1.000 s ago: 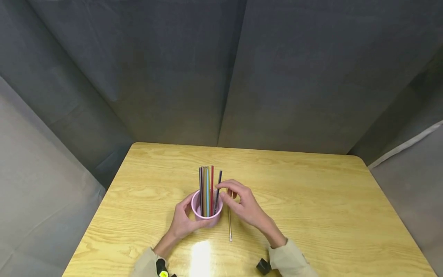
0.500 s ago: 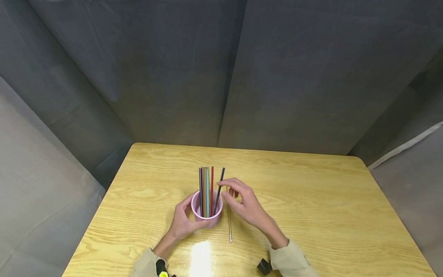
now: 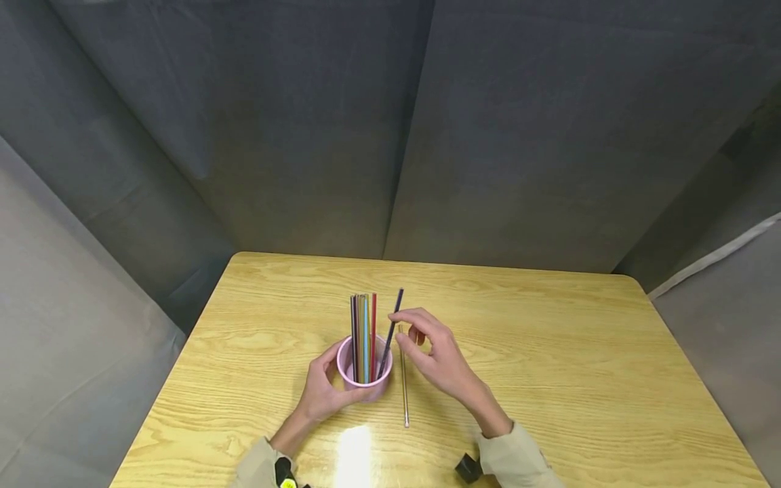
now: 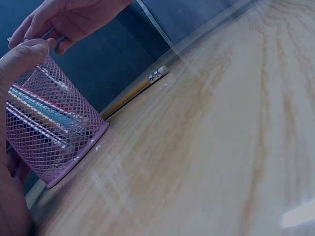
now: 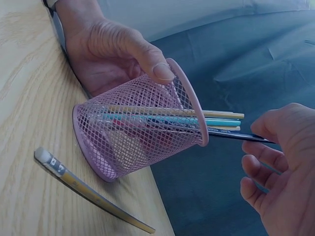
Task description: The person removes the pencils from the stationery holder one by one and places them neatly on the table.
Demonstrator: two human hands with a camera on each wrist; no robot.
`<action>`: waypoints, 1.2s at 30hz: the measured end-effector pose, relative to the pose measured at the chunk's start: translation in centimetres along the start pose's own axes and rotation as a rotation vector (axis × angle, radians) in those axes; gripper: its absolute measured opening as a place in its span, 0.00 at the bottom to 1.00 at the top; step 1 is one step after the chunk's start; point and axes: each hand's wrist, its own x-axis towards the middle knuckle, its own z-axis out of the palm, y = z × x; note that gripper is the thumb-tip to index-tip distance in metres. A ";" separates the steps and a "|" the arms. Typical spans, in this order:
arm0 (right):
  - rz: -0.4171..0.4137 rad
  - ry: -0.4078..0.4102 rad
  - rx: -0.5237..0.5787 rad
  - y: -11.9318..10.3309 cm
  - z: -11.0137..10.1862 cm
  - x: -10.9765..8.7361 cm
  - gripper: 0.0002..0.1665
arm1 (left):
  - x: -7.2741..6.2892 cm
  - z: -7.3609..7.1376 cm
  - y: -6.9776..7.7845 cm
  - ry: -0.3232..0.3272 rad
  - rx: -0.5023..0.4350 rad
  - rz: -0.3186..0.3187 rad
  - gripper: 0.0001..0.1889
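My left hand (image 3: 321,392) curls round the side of a pink mesh pencil cup (image 3: 373,393), its thumb near the rim in the right wrist view. Inside the cup stand several coloured pencils (image 3: 365,339), among them red, light blue and black ones. A dark pencil (image 3: 397,302) leans to the right out of the cup, lower end inside. Near its upper part, the thumb and forefinger of my right hand (image 3: 441,352) pinch it; the other fingers are loosely bent. Right of the cup, a yellow pencil with a white eraser (image 5: 93,196) lies on the table.
The wood-grained table (image 3: 549,352) spreads out around both hands. Dark grey curtains (image 3: 305,135) hang behind it, and lighter cloth (image 3: 67,352) covers the left side. A bright reflection (image 3: 354,454) shows near the front.
My right hand has shifted slightly right and away, tilting the dark pencil's top to the right. The left hand and cup have stayed put.
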 end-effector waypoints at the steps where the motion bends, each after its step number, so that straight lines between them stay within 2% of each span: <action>1: 0.000 0.003 0.001 0.0 -0.1 0.0 0.19 | 0.0 0.0 0.0 0.001 -0.002 0.000 0.46; 6: -0.016 0.039 0.022 -0.1 -0.3 0.1 0.19 | 0.0 0.0 -0.1 0.004 -0.003 0.004 0.45; 14: -0.098 0.182 0.085 0.1 -0.3 0.3 0.18 | 0.0 0.0 0.0 -0.005 -0.005 0.004 0.45; 20: -0.102 0.268 0.163 -0.2 -0.6 0.5 0.16 | 0.0 0.0 0.0 -0.006 -0.002 0.008 0.45; 36: -0.052 0.346 0.226 -0.8 -2.2 0.8 0.13 | 0.1 0.2 0.2 0.001 -0.015 0.015 0.46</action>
